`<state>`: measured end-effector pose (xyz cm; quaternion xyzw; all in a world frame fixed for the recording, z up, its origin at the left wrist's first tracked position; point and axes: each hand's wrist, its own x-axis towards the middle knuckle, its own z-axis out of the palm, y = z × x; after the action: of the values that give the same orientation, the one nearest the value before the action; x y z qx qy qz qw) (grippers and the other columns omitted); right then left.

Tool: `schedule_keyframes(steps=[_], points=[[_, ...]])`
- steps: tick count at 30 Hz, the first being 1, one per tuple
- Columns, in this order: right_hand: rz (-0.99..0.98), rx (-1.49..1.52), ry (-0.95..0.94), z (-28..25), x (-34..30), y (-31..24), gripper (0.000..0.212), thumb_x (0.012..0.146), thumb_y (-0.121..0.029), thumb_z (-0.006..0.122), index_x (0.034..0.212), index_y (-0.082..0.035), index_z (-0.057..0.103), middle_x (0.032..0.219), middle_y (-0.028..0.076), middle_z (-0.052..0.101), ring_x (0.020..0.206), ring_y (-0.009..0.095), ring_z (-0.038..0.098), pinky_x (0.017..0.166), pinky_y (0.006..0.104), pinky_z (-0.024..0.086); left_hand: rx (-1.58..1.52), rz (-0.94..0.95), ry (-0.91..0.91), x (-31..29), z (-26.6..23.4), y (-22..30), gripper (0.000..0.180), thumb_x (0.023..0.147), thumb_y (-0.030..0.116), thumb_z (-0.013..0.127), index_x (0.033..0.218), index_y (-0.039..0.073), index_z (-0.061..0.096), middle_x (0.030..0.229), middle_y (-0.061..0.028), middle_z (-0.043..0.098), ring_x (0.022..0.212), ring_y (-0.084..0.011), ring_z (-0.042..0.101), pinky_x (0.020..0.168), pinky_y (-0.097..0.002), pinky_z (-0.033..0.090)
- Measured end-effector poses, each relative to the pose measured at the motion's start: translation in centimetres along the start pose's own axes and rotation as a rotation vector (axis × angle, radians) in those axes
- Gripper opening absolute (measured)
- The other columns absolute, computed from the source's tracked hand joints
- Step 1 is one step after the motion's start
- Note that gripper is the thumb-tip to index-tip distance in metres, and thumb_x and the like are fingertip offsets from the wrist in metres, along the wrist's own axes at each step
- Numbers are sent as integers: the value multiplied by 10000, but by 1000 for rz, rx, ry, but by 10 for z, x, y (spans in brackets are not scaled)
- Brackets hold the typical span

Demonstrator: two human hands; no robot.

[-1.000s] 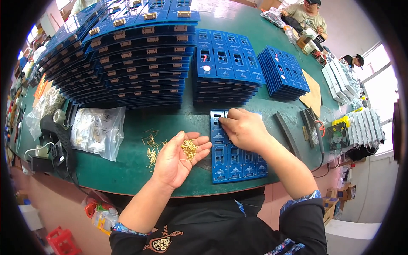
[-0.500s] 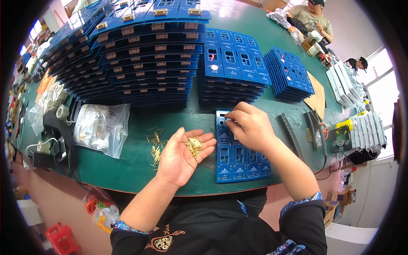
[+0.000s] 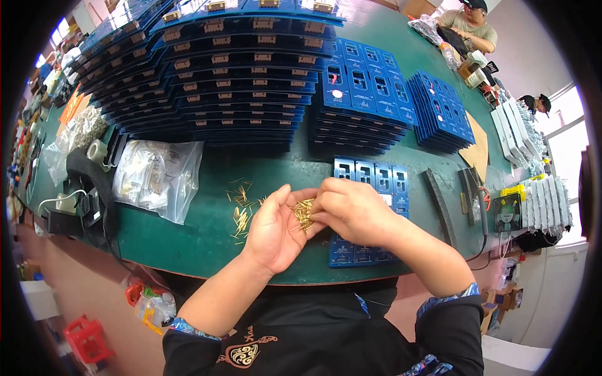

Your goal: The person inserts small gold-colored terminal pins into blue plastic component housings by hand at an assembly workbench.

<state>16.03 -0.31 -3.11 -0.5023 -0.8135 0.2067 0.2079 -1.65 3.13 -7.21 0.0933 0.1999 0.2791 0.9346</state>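
Observation:
My left hand [image 3: 274,235] is cupped, palm up, holding a small heap of thin brass pins [image 3: 303,214]. My right hand [image 3: 352,212] is over that heap with thumb and fingertips pinched together among the pins; how many it grips is hidden. A blue circuit board panel [image 3: 369,254], with rows of rectangular cutouts, lies flat on the table, partly covered by my right hand and forearm. More loose brass pins [image 3: 241,216] are scattered on the green tabletop beside my left hand.
Tall stacks of blue circuit boards [image 3: 244,84] stand at the back left, with lower stacks [image 3: 364,94] farther right. A clear plastic bag [image 3: 157,178] lies at left. Dark bars [image 3: 441,203], a soldering iron [image 3: 483,210] and a small fan [image 3: 506,213] are at right. A person [image 3: 467,28] sits across the table.
My right hand has moved left and down from the panel to the pins in my left palm. The whole view has shifted slightly; the left hand stays cupped.

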Motion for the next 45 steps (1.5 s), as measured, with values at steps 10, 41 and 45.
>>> schedule_keyframes(steps=[10,41,45], points=[[457,515,39,-2,-2,10,201,905,-189,623,902,10,650,872,107,611,814,205,602,741,325,483,213,-70,79,-2,0,-2,154,975,113,508,1050,-13,556,982,-139,653,868,-204,665,778,-314,575],[512,635,21,-3,-11,4,271,883,-103,626,1129,7,596,870,68,634,804,139,608,738,294,502,380,-30,122,-3,0,-6,135,969,167,544,949,35,557,858,-91,651,726,-149,638,656,-256,530],[403,365,-54,-12,-17,-4,282,870,-96,619,1139,-13,609,872,101,634,831,217,629,761,326,502,369,-49,86,-2,-3,-7,125,969,160,542,945,38,556,860,-87,652,728,-147,637,657,-256,531]])
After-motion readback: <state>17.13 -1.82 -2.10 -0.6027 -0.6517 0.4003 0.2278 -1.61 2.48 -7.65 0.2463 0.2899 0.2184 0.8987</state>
